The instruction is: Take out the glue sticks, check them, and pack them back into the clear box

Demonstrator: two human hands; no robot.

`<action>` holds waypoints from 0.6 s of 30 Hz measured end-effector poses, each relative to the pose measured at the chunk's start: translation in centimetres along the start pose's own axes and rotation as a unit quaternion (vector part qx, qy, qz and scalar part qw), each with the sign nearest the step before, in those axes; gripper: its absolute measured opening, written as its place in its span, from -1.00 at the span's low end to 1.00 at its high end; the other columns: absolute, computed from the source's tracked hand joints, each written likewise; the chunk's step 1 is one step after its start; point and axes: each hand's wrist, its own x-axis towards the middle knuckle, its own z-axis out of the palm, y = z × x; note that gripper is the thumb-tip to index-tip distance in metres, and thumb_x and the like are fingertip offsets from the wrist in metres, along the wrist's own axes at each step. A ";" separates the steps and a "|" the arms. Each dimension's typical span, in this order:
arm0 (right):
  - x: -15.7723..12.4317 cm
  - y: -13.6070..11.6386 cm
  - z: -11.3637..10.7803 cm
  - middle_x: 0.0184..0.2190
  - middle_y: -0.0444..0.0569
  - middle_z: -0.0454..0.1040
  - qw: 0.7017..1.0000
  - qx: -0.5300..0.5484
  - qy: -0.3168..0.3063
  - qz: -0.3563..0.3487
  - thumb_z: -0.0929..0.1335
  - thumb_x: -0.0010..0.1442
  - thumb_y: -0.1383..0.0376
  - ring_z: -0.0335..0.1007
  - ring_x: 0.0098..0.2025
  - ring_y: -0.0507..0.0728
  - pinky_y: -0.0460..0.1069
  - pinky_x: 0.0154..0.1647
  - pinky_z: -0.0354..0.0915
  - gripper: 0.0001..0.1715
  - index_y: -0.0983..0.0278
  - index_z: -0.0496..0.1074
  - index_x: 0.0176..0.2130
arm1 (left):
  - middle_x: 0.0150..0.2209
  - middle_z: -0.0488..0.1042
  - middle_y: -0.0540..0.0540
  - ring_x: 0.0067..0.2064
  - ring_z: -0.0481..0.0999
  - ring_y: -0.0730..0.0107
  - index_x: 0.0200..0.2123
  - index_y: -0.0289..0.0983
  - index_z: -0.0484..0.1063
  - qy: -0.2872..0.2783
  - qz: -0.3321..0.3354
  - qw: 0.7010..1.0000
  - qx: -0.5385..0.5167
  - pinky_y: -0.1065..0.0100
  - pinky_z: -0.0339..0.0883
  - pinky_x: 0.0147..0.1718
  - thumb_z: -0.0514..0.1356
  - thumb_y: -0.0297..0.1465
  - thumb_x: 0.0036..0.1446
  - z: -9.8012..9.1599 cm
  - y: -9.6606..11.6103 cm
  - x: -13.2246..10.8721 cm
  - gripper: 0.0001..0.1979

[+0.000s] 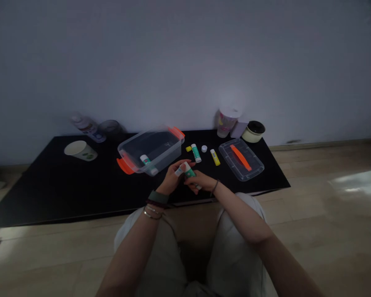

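Green-and-white glue stick (190, 171): it sits in the right hand (202, 180), whose fingers are closed round its body, just above the near edge of the black table (126, 194). Beside it, the left hand (170, 180) has its fingertips pinched on a small white piece (178, 170), too blurred to name surely.

Beyond the hands, another green-and-white tube (149, 164) lies tilted inside the clear box (170, 159) with orange latches. To the right lie a yellow tube (215, 157) and, past it, the clear lid (256, 164) with its orange handle. A second green-and-white tube (196, 153) lies between a yellow cap (189, 149) and a white cap (204, 148).

Farther left, a paper cup (80, 151) lies tipped, with a blurred bottle (89, 128) behind it. Back right stand a patterned tumbler (226, 122), a lilac block (238, 129) and a cream pot (252, 133), before the grey wall (185, 62).
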 end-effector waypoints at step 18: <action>1.0 0.6 -0.5 -0.38 -0.20 0.47 0.993 0.069 0.002 -0.101 0.53 0.00 0.00 0.42 -0.50 -0.04 -0.10 -0.43 0.40 -0.45 0.26 0.33 -0.18 | -0.13 0.62 -0.20 -0.10 0.61 0.17 -0.08 -0.28 0.45 0.116 0.173 0.968 0.138 0.25 0.50 -0.11 0.36 0.01 0.01 0.2 4.2 -1.2 -0.44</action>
